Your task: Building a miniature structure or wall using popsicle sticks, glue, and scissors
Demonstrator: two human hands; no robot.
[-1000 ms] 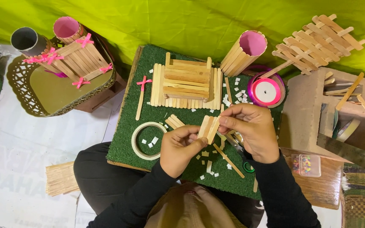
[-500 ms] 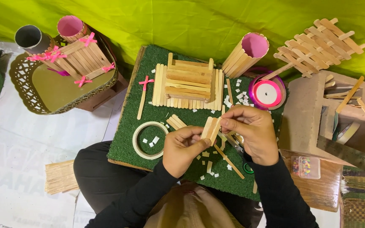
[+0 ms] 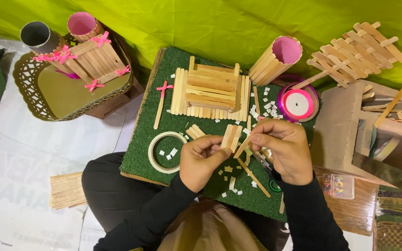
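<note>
Green turf mat (image 3: pixel 164 135): stick joins small panel.
Left hand (image 3: pixel 201 160) fingers clamp stick panel (image 3: pixel 231 137); right hand (image 3: pixel 282 148) fingers pinch single stick (image 3: pixel 242 148); align edges flush.

Looking down, I see my left hand (image 3: pixel 203 160) pinching a small panel of joined craft sticks (image 3: pixel 231 137) over the green turf mat (image 3: pixel 164 121), while my right hand (image 3: pixel 282 148) presses a single stick (image 3: pixel 242 148) against its edge (paper scraps litter the mat). A tape ring (image 3: pixel 166 152) lies just left; a stick-built bench (image 3: pixel 210 91) sits beyond.
</note>
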